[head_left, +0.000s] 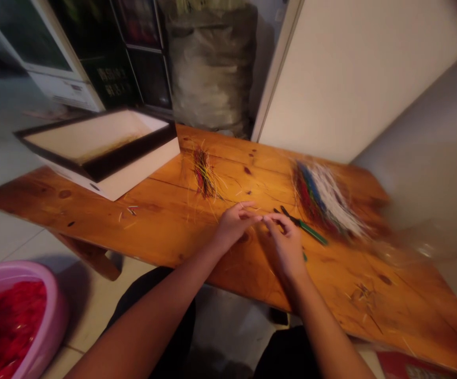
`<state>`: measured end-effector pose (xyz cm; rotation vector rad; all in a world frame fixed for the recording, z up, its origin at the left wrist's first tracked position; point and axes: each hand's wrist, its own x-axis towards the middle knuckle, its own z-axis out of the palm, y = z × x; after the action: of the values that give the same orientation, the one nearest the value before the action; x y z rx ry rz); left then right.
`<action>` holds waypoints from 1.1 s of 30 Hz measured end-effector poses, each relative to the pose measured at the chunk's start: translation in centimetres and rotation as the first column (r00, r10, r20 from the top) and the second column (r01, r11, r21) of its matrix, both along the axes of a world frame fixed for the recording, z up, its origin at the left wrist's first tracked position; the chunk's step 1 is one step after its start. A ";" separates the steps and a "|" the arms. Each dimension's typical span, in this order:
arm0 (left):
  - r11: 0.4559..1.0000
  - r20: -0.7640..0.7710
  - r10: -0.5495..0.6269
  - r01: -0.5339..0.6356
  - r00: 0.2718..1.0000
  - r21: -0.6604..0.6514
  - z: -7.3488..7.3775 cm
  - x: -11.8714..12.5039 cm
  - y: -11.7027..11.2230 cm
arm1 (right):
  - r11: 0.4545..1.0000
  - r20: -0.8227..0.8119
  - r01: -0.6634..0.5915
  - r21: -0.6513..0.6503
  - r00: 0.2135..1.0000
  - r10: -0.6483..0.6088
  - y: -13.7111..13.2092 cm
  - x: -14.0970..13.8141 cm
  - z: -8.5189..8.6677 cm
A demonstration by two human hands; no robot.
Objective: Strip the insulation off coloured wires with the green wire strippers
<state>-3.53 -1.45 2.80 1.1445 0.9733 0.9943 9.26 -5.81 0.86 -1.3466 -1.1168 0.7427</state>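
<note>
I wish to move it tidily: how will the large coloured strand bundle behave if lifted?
The bundle lies fanned and seems untied, so strands would likely slip out. They look thin, so probably light and floppy, sagging at both ends.

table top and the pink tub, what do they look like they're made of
The table looks like solid wood, possibly pine: orange-brown boards with dark knots, visible grain and a glossy varnish that catches the light. The pink tub looks like moulded plastic: smooth, even colour, with a rounded rim and a soft sheen.
</note>
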 end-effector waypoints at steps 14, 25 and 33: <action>1.000 0.029 -0.004 0.005 1.000 -0.018 -0.2 0.0 0.0 | 1.000 0.035 -0.016 0.000 0.999 0.016 -0.1 0.1 0.3; 0.999 0.122 0.023 -0.019 0.992 -0.038 -0.4 0.3 0.3 | 1.000 0.032 -0.022 -0.004 0.999 0.023 -0.1 0.3 0.2; 1.000 0.061 -0.010 0.012 0.998 -0.025 -0.5 0.3 0.3 | 1.000 0.062 -0.016 -0.003 0.998 0.016 -0.1 0.3 0.3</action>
<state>-3.27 -1.15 2.32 1.0912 0.9278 0.9993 9.55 -5.89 1.20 -1.3722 -1.1769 0.7180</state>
